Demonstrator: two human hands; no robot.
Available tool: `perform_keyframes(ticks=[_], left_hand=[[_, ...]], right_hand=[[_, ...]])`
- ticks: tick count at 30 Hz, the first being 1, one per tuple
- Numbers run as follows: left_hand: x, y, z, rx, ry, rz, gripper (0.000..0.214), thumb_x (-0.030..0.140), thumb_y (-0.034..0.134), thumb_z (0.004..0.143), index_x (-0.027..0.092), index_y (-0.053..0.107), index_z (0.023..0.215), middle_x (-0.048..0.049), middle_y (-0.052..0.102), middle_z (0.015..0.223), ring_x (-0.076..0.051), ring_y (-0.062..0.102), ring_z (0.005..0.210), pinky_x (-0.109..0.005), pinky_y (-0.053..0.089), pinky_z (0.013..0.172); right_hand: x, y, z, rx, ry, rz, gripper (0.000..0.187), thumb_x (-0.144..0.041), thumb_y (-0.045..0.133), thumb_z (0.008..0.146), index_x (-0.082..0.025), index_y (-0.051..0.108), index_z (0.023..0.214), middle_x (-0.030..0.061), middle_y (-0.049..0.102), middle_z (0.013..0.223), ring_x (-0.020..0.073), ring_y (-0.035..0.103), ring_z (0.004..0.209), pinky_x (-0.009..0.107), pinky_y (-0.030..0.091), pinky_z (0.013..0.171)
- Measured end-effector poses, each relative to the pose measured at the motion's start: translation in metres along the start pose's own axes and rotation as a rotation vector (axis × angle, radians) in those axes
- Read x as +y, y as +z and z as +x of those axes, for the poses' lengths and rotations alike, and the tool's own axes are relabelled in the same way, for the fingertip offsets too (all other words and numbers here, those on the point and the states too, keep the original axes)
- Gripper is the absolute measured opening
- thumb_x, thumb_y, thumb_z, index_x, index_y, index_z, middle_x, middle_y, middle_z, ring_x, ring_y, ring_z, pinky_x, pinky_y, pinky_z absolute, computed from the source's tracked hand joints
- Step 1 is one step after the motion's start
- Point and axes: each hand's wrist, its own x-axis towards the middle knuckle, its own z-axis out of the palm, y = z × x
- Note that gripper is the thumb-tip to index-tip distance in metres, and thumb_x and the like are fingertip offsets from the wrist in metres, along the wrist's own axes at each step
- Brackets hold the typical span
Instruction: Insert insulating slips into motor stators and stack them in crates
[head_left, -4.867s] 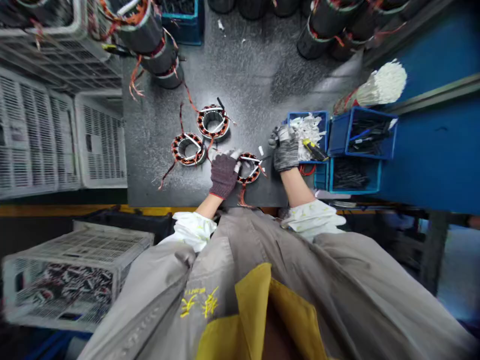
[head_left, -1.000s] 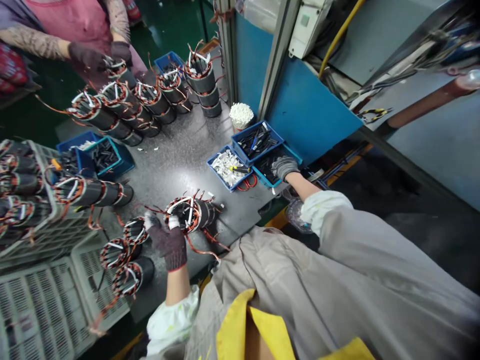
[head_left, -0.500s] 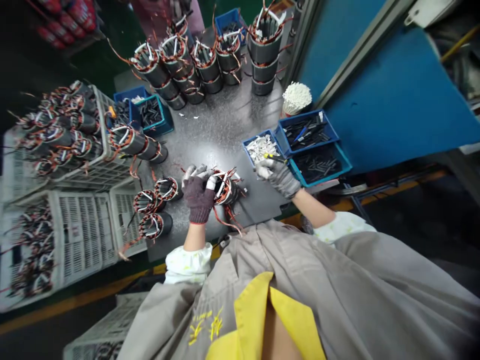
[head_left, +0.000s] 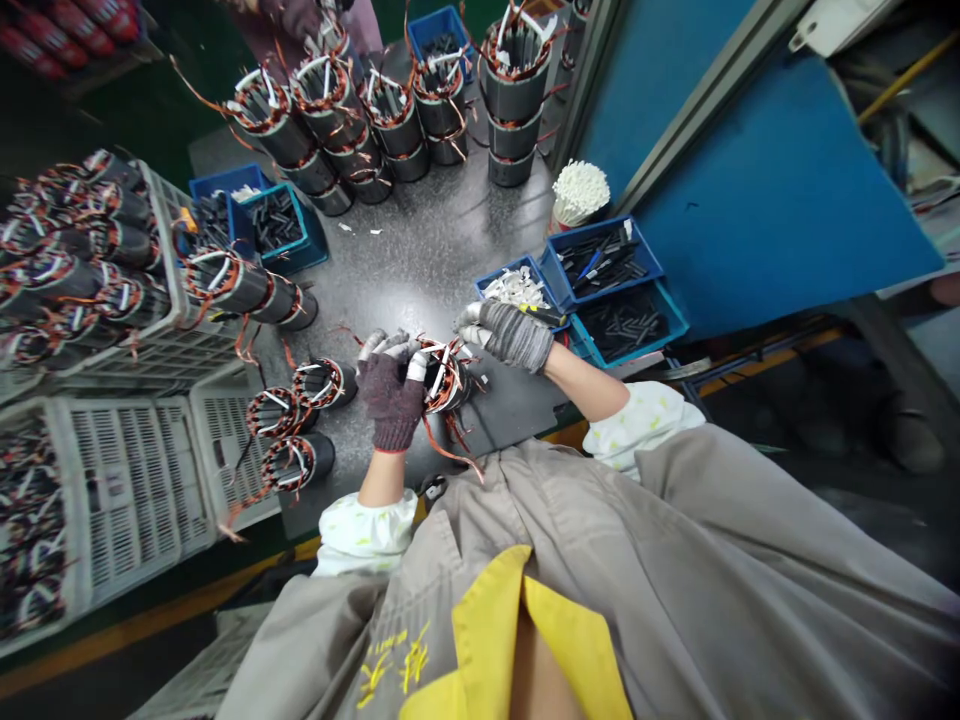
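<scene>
A motor stator [head_left: 442, 376] with copper windings and white sleeves lies on the dark speckled bench [head_left: 420, 260], close to its near edge. My left hand [head_left: 390, 385], in a dark knit glove, grips the stator's left rim with its fingers curled over it. My right hand [head_left: 508, 332], in a grey glove, reaches in from the right, fingers closed just above the stator's right side; what they pinch is too small to name. Red-orange lead wires [head_left: 450, 450] trail from the stator toward me.
Three more stators [head_left: 296, 425] lie left of my left hand. Stacks of stators [head_left: 390, 100] fill the far bench, where another person's gloved hands [head_left: 300, 15] work. Blue bins [head_left: 600, 290] of small parts sit right; white crates [head_left: 112, 480] of stators stand left.
My right hand has left the blue bins and moved left to the stator. My left hand stays on the stator. The camera view has shifted slightly.
</scene>
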Motion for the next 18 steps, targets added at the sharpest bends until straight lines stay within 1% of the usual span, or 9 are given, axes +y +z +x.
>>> perform_keyframes(ticks=[1, 3, 6, 8, 11, 13, 15, 18], left_hand=[[0.001, 0.0, 0.0, -0.01, -0.013, 0.001, 0.026, 0.045, 0.068, 0.107, 0.025, 0.083, 0.115, -0.0121, 0.086, 0.132, -0.033, 0.068, 0.148, -0.059, 0.044, 0.137], [0.002, -0.001, 0.0, -0.031, -0.037, 0.003, 0.027, 0.045, 0.069, 0.107, 0.025, 0.084, 0.116, -0.0121, 0.086, 0.133, -0.033, 0.067, 0.15, -0.059, 0.043, 0.138], [0.002, -0.001, 0.0, -0.044, -0.046, -0.005, 0.028, 0.045, 0.069, 0.106, 0.024, 0.084, 0.117, -0.0125, 0.085, 0.133, -0.034, 0.068, 0.148, -0.059, 0.044, 0.137], [0.001, -0.001, -0.001, -0.045, -0.048, -0.004, 0.027, 0.045, 0.069, 0.106, 0.025, 0.084, 0.117, -0.0121, 0.085, 0.133, -0.033, 0.069, 0.146, -0.06, 0.044, 0.137], [-0.001, -0.001, -0.001, -0.048, -0.035, -0.008, 0.025, 0.043, 0.069, 0.106, 0.025, 0.083, 0.118, -0.0116, 0.085, 0.133, -0.033, 0.068, 0.147, -0.061, 0.044, 0.137], [-0.002, -0.001, -0.002, -0.053, -0.025, -0.008, 0.026, 0.043, 0.069, 0.107, 0.025, 0.083, 0.119, -0.0116, 0.085, 0.134, -0.033, 0.068, 0.148, -0.06, 0.044, 0.137], [-0.001, 0.0, -0.002, -0.057, -0.029, 0.007, 0.025, 0.042, 0.069, 0.107, 0.025, 0.083, 0.118, -0.0114, 0.085, 0.134, -0.033, 0.068, 0.15, -0.06, 0.044, 0.137], [0.001, 0.0, -0.002, -0.051, -0.035, 0.024, 0.024, 0.04, 0.068, 0.107, 0.024, 0.083, 0.118, -0.0113, 0.085, 0.135, -0.033, 0.067, 0.151, -0.059, 0.045, 0.137]], right_hand=[[-0.002, -0.001, 0.002, -0.023, -0.009, -0.021, 0.028, -0.042, 0.074, 0.108, -0.017, 0.087, 0.114, 0.0126, 0.085, 0.117, 0.0277, 0.076, 0.117, 0.042, 0.061, 0.113], [-0.002, -0.004, 0.002, -0.072, 0.004, 0.026, 0.031, -0.042, 0.073, 0.109, -0.016, 0.086, 0.119, 0.012, 0.084, 0.113, 0.0252, 0.076, 0.108, 0.039, 0.063, 0.103], [0.004, -0.006, -0.005, -0.086, 0.109, 0.218, 0.035, -0.044, 0.07, 0.111, -0.015, 0.084, 0.124, 0.0099, 0.082, 0.105, 0.0186, 0.071, 0.087, 0.03, 0.063, 0.08], [0.008, -0.005, -0.011, -0.064, 0.171, 0.312, 0.035, -0.046, 0.072, 0.109, -0.016, 0.084, 0.122, 0.0095, 0.082, 0.105, 0.0164, 0.068, 0.081, 0.028, 0.062, 0.074], [0.006, -0.001, -0.014, -0.064, 0.197, 0.357, 0.035, -0.049, 0.073, 0.109, -0.018, 0.083, 0.121, 0.0096, 0.083, 0.109, 0.0169, 0.071, 0.084, 0.028, 0.064, 0.076], [0.0, 0.001, -0.012, -0.095, 0.204, 0.309, 0.037, -0.05, 0.068, 0.112, -0.017, 0.082, 0.122, 0.0102, 0.082, 0.108, 0.0178, 0.072, 0.083, 0.03, 0.065, 0.077], [-0.008, -0.001, -0.007, -0.118, 0.174, 0.142, 0.036, -0.044, 0.063, 0.114, -0.014, 0.082, 0.124, 0.013, 0.082, 0.11, 0.0208, 0.074, 0.087, 0.034, 0.066, 0.084], [-0.016, -0.01, 0.001, -0.127, 0.051, -0.18, 0.03, -0.033, 0.065, 0.112, -0.012, 0.083, 0.121, 0.0186, 0.084, 0.12, 0.0287, 0.076, 0.11, 0.045, 0.063, 0.107]])
